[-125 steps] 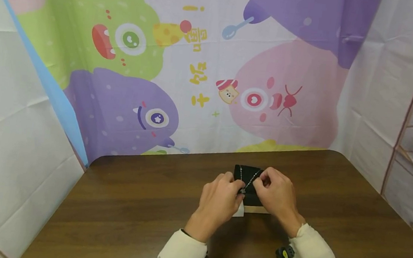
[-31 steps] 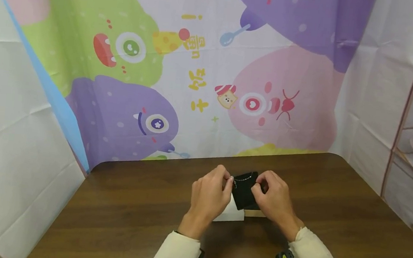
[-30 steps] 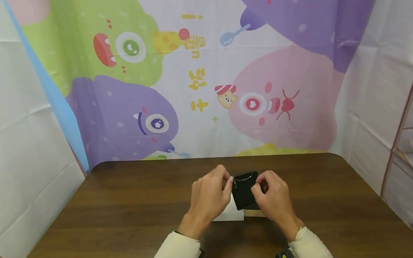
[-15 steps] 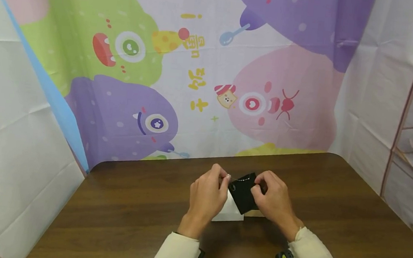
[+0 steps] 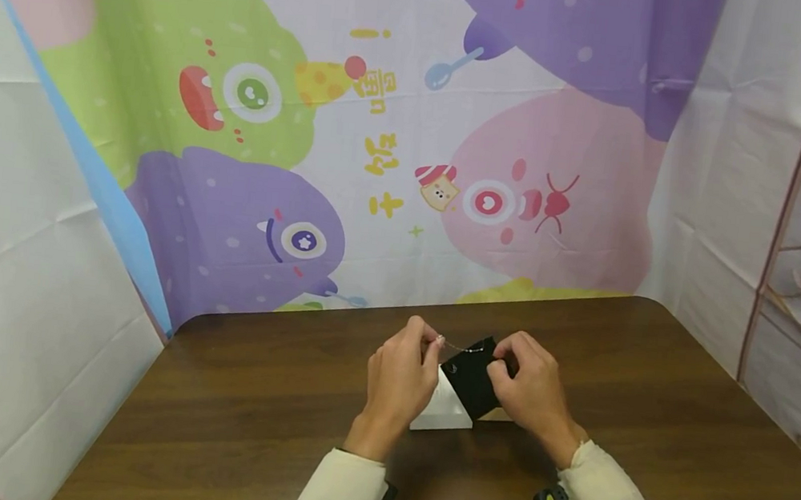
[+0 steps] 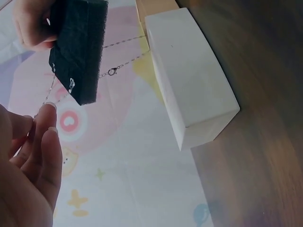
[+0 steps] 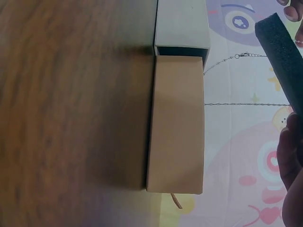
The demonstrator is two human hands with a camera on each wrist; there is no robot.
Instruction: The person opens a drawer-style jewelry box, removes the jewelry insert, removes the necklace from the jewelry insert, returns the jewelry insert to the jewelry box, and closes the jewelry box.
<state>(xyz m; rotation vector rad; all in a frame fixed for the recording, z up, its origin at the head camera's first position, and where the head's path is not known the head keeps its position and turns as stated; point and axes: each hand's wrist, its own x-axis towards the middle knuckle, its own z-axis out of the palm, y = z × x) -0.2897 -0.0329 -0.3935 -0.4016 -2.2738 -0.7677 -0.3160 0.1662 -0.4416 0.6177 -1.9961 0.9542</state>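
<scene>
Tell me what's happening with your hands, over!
Left hand: pinching thin silver chain necklace. Right hand: gripping flat black foam pad. Necklace: strands on both sides of pad. Possible snag: strands reaching toward white rectangular cardboard box.

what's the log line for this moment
left hand: pinches necklace; right hand: grips black pad; white box: tan drawer sticking out

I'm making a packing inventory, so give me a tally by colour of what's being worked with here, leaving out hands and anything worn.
White: 1, the box sleeve
Brown: 1, the tray partly out of that sleeve
Black: 1, the pad
Silver: 1, the necklace, which appears to be a single chain
Total: 4
</scene>
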